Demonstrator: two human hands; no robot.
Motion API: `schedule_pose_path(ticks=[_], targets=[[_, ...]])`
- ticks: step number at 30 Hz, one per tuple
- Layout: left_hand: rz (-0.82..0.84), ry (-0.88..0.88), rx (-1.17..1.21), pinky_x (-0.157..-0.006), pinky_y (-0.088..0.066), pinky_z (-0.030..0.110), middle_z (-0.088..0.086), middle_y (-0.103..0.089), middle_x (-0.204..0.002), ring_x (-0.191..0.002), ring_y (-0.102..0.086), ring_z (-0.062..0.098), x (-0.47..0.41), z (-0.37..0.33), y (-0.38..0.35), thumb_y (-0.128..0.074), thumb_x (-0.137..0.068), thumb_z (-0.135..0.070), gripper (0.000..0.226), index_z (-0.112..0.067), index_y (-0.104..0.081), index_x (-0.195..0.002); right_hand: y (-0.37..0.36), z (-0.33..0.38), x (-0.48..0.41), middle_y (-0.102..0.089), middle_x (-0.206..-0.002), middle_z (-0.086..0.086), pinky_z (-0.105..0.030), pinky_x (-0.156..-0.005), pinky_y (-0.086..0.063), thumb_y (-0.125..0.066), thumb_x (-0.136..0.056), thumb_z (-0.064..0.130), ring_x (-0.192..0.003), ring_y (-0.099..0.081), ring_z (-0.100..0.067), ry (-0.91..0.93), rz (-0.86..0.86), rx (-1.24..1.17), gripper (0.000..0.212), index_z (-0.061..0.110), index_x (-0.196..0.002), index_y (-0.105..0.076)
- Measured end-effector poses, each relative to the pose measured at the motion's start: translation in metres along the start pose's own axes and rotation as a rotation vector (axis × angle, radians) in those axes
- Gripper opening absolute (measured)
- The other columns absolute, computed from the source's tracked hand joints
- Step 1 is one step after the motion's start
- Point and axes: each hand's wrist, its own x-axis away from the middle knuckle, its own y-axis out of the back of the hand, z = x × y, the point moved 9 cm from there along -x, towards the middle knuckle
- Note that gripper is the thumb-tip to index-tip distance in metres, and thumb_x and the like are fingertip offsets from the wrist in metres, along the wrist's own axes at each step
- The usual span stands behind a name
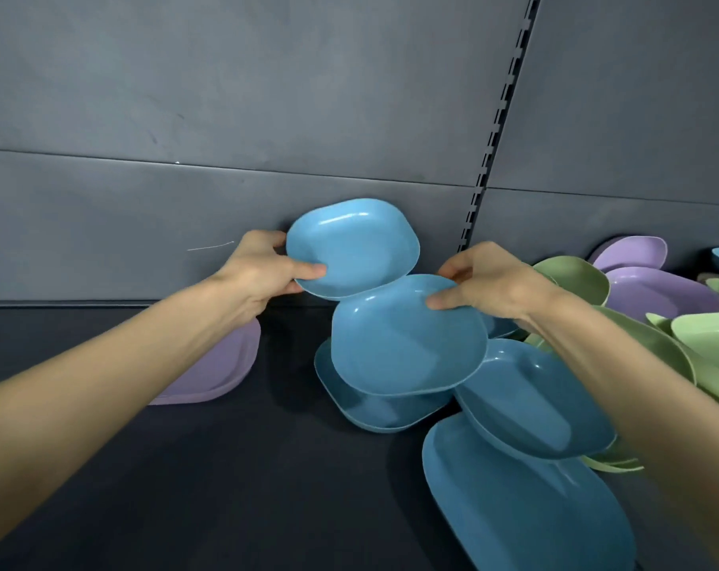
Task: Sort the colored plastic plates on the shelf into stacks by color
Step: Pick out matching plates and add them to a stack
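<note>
The left hand (263, 274) pinches the left rim of a rounded-square blue plastic plate (353, 245), raised near the back wall. The right hand (485, 282) grips the far right rim of a second blue plate (407, 340), which hangs directly over the blue stack (374, 414) on the dark shelf (226, 467), so it looks nearer to landing. The first plate lies farther and slightly left of that stack. Green plates (576, 278) heap at right.
</note>
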Motion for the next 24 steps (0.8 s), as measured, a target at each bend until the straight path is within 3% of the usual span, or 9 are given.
schedule_pose_path(ticks=[5,7,11,15,19,24], targets=[[-0.165,-0.205,-0.016,-0.079,-0.056,0.04,0.003,-0.065,-0.096,-0.093,-0.065,0.025,0.036,-0.043,0.031,-0.065,-0.083,0.0,0.027,-0.012,-0.058,-0.106,0.005,0.014,0.015,-0.07,-0.094,-0.02,-0.034,-0.075,-0.05,-0.067,-0.083,0.01,-0.073,-0.06,-0.018,0.119,-0.024,-0.115,0.013,0.0,-0.09,-0.067],[-0.235,-0.277,-0.061,-0.072,-0.057,0.041,0.0,-0.064,-0.095,-0.09,-0.065,0.024,0.055,-0.054,0.044,-0.062,-0.087,-0.004,0.026,-0.012,-0.055,-0.11,0.001,0.018,0.023,-0.07,-0.089,-0.014,-0.037,-0.077,-0.05,-0.063,-0.087,0.012,-0.074,-0.06,-0.019,0.16,-0.012,-0.184,0.008,0.004,-0.089,-0.064],[-0.358,-0.41,-0.195,-0.054,-0.058,0.028,0.002,-0.064,-0.106,-0.091,-0.065,0.021,0.1,-0.064,0.075,-0.057,-0.091,-0.013,0.034,-0.011,-0.049,-0.124,-0.011,0.035,0.042,-0.062,-0.078,0.0,-0.027,-0.065,-0.045,-0.055,-0.093,0.014,-0.068,-0.055,-0.014,0.285,-0.024,-0.248,0.006,0.012,-0.087,-0.057],[-0.43,-0.432,-0.358,-0.069,-0.058,0.048,0.003,-0.061,-0.106,-0.091,-0.064,0.033,0.143,-0.061,0.096,-0.058,-0.09,-0.017,0.033,-0.01,-0.043,-0.118,-0.019,0.053,0.062,-0.059,-0.08,-0.001,-0.028,-0.064,-0.043,-0.055,-0.092,0.014,-0.069,-0.053,-0.015,0.353,-0.09,-0.354,0.003,0.012,-0.093,-0.054],[-0.412,-0.424,-0.495,-0.068,-0.046,0.032,-0.014,-0.055,-0.087,-0.091,-0.058,0.027,0.172,-0.051,0.1,-0.059,-0.09,-0.013,0.029,-0.021,-0.037,-0.107,-0.031,0.068,0.08,-0.066,-0.088,0.0,-0.03,-0.068,-0.052,-0.066,-0.08,0.004,-0.074,-0.063,-0.015,0.37,-0.067,-0.441,0.026,0.013,-0.101,-0.054],[-0.217,-0.334,-0.47,-0.051,-0.053,0.019,-0.018,-0.056,-0.101,-0.078,-0.065,0.009,0.186,-0.031,0.113,-0.064,-0.085,-0.005,0.052,-0.034,-0.033,-0.115,-0.047,0.086,0.092,-0.066,-0.089,0.006,-0.014,-0.058,-0.051,-0.07,-0.077,0.003,-0.069,-0.064,-0.003,0.384,-0.043,-0.453,0.032,0.016,-0.103,-0.057]])
